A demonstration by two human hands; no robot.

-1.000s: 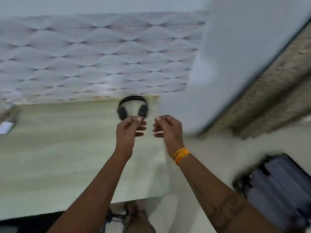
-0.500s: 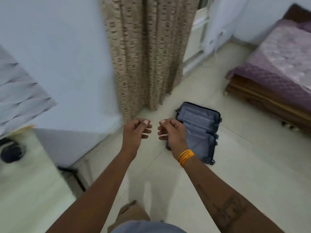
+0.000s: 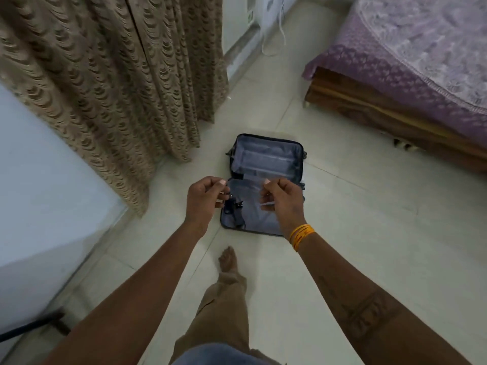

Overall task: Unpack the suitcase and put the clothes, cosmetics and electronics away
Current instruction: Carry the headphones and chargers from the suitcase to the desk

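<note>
An open dark suitcase [image 3: 266, 159] lies flat on the tiled floor ahead of me, its grey lining showing in both halves. Dark straps with a buckle [image 3: 233, 210] lie in the left of the near half; I see no other contents. My left hand [image 3: 204, 200] and my right hand [image 3: 283, 200] hover side by side above the near half, fingers loosely curled, each holding nothing. An orange thread band circles my right wrist. My hands hide part of the near half.
A brown patterned curtain [image 3: 105, 75] hangs at the left, beside a pale wall corner [image 3: 39, 180]. A wooden bed with a purple cover [image 3: 421, 61] fills the right. My bare foot [image 3: 228, 259] steps toward the suitcase. A white cable [image 3: 279, 35] trails at the back.
My view has swung from the table with the headphones round to the floor, and the suitcase is now nearer and centred. Both hands keep the same loosely curled pose.
</note>
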